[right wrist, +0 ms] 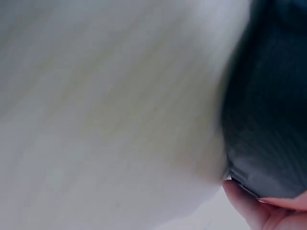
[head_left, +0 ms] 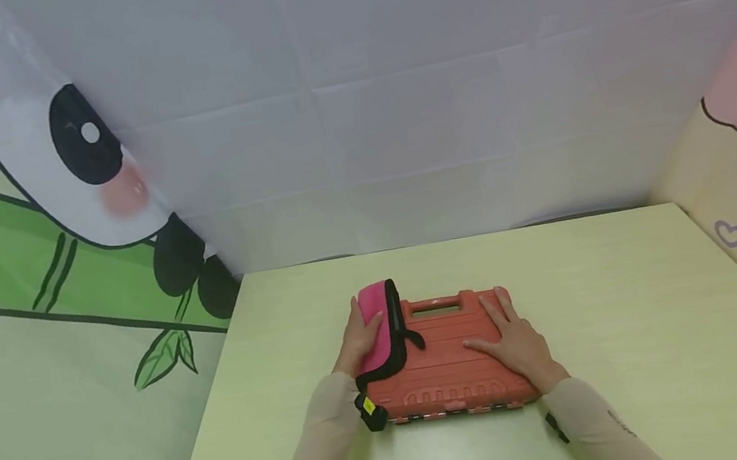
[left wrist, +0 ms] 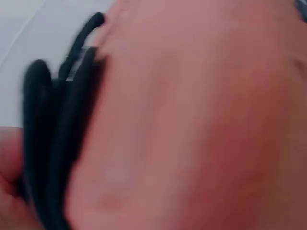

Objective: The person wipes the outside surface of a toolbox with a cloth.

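while the left hand [head_left: 358, 337] grips the pink pouch [head_left: 379, 345], whose long axis runs front to back over the left end of the red case [head_left: 440, 365] on the counter [head_left: 642, 317], the right hand [head_left: 519, 344], farther off, rests spread on the case's right side.

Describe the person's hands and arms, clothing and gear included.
The left hand and right hand are bare, without gloves. Pale beige sleeves cover the visible forearms down to the wrists; the right one bears small dark markings, too small to read. A black device with a yellow patch sits at the left wrist, a black piece by the right.
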A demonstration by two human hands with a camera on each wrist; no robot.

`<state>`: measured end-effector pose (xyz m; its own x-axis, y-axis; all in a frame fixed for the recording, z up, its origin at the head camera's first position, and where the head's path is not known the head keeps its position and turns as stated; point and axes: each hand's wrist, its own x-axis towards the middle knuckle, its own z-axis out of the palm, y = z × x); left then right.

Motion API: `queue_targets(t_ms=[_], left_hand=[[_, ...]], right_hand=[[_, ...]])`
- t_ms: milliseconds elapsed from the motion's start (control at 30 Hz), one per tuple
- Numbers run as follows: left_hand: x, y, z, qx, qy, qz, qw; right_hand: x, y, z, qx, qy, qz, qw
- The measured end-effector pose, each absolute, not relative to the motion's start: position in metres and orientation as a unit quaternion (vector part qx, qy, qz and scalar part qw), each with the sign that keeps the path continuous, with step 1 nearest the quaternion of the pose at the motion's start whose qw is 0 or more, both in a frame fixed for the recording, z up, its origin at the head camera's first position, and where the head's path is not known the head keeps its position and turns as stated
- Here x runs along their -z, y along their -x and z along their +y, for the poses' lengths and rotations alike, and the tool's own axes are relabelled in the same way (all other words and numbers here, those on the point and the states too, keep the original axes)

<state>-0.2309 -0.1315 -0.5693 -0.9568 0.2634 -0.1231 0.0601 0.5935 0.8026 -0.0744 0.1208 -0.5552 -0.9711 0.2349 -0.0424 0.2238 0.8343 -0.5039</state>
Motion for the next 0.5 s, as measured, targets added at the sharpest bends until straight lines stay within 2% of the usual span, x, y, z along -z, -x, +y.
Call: queue_targets(t_ms=[133, 267, 500], left_hand=[[0.57, 0.221, -0.128, -0.434, -0.062, 0.895, 0.084], [0.54, 0.196, -0.128, -0.447, -0.052, 0.887, 0.098], [0.54, 0.174, -0.138, -0.453, -0.048, 0.885, 0.097]], right_hand=[[0.554, 0.074, 0.117, -0.258, 0.133, -0.957, 0.013], [0.553, 0.074, 0.114, -0.256, 0.151, -0.955, 0.011], [0.555, 0.072, 0.111, -0.261, 0.168, -0.95, 0.017]])
